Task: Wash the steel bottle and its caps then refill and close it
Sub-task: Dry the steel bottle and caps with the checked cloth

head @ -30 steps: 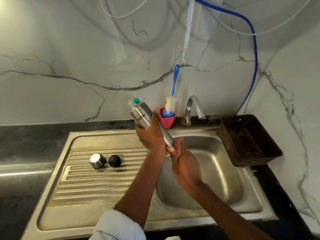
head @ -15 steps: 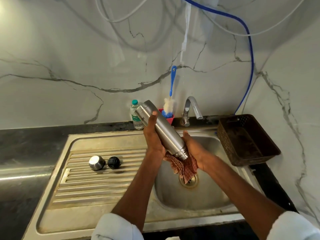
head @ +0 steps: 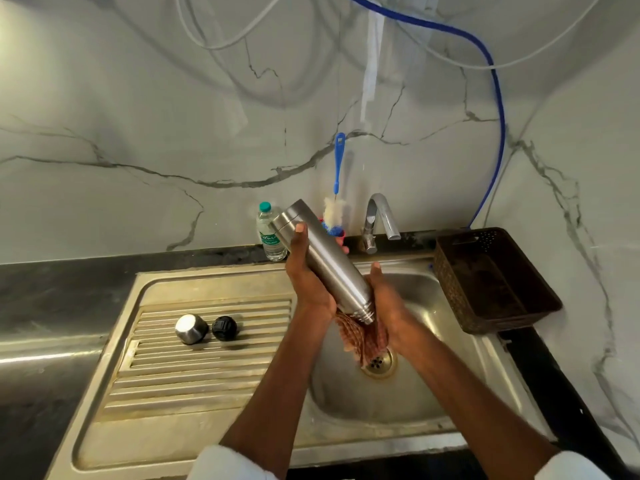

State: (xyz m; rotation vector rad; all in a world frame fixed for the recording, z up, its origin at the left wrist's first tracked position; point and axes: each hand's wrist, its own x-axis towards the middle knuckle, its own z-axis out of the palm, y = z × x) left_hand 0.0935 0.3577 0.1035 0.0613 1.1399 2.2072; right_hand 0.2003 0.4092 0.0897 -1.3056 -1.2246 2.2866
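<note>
The steel bottle (head: pixel 322 258) is tilted over the sink basin (head: pixel 433 386), its open neck pointing down and to the right. My left hand (head: pixel 306 271) grips the bottle's body from the left side. My right hand (head: pixel 384 303) holds a reddish checked cloth (head: pixel 363 337) against the neck end; the cloth hangs down towards the drain (head: pixel 379 363). The steel cap (head: pixel 190 328) and the black inner cap (head: pixel 224 328) lie side by side on the ribbed drainboard (head: pixel 194 372).
The tap (head: pixel 379 216) stands behind the basin with no water running. A small plastic water bottle (head: pixel 268 233) and a blue-handled bottle brush (head: pixel 337 168) in a red cup stand at the wall. A dark brown basket (head: pixel 491 282) sits right of the sink.
The bottle has been turned so its plain side faces me and its neck sits in the cloth. My right hand moved from under the bottle to its right side.
</note>
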